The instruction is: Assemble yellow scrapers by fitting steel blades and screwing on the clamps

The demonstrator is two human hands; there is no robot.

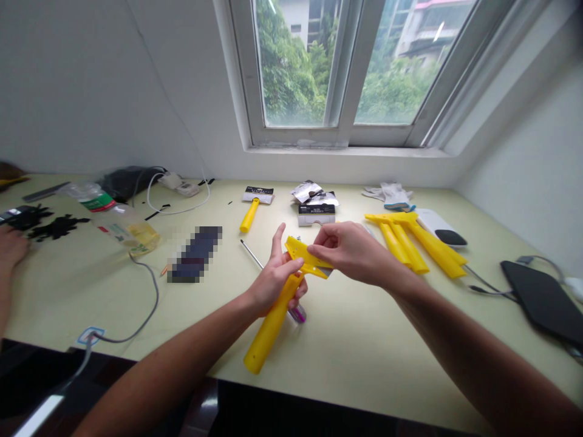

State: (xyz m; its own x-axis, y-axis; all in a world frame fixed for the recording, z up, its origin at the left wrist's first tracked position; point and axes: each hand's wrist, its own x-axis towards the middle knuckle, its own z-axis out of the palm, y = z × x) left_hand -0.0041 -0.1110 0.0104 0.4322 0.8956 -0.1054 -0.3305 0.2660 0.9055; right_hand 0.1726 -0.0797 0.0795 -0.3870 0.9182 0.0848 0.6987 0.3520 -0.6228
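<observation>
My left hand [273, 280] is wrapped around the neck of a yellow scraper [268, 331], its long handle slanting down toward the table's front edge. My right hand [348, 249] pinches a flat yellow plate [297, 247] with small holes at the scraper's head, where my left thumb also presses. A grey blade edge [326, 273] shows beneath the plate; whether plate and head are joined I cannot tell. Under my left hand lies a screwdriver [299, 314] with a purple, clear handle, its shaft pointing to the back left.
Several yellow scraper handles [405, 243] lie to the right, near white gloves [390, 195], a white device [441, 227] and a black slab [546, 297]. Behind are packets [316, 213] and a small yellow scraper [249, 215]. Leftward are a bottle [121, 218] and another person's hand [13, 246].
</observation>
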